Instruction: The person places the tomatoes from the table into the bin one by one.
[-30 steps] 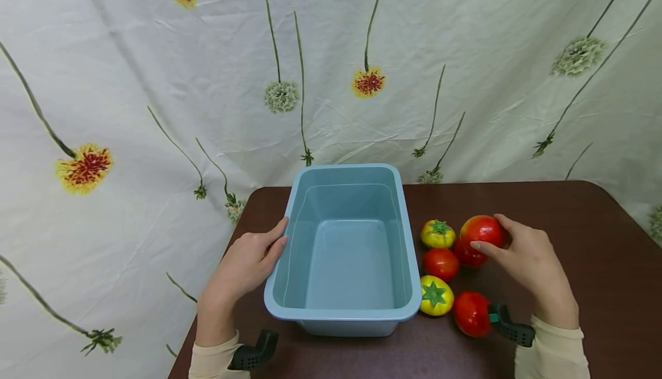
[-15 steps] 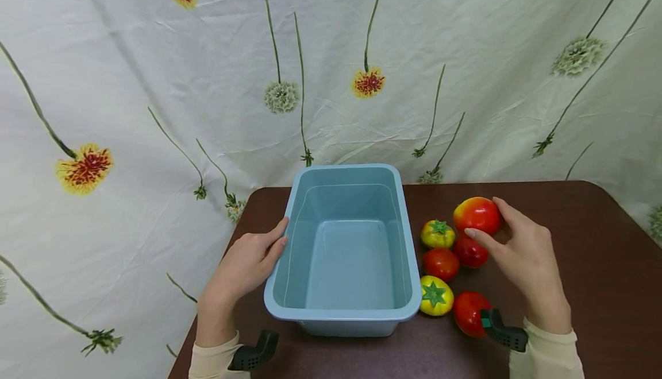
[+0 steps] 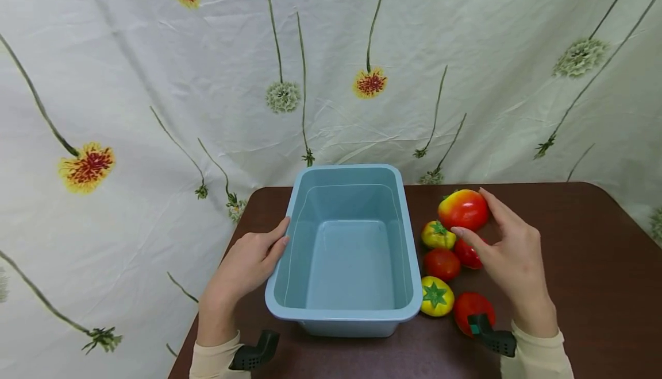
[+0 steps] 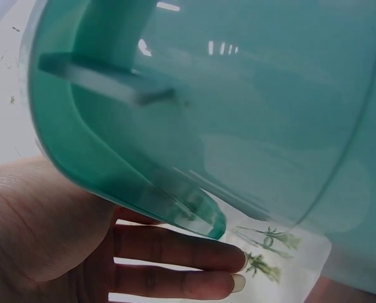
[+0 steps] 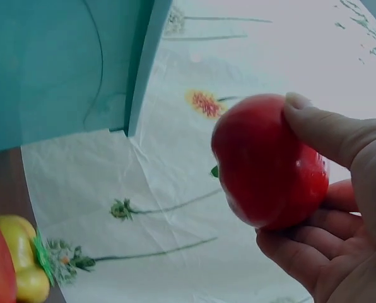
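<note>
- Red-and-yellow tomato-like fruit (image 3: 464,210): held clear of the surface (image 3: 595,275), right of the blue tub (image 3: 343,314), over the far end of the loose fruit.
- Handling, my guess: glossy moulded model, so light, fairly stiff, hard to bruise. Shine suggests it could slip if pinched too near an end.
- Best hold: the wide belly, thumb and fingers on 2 opposite sides. Avoid the green stem bit, probably the weakest part.
- Right hand (image 3: 509,252): pinches it that way, thumb against fingers.
- Left hand (image 3: 248,264): thumb and index at the tub's left rim, 2 fingers stretched out below. Can't tell if it's pinching or just resting.
- Nearby on the surface, 5 loose: yellow-red fruit (image 3: 436,234), yellow fruit (image 3: 437,297) with green star top, 2 mid-row red fruits (image 3: 442,265), front red fruit (image 3: 470,305) partly behind the wrist camera (image 3: 493,337).
</note>
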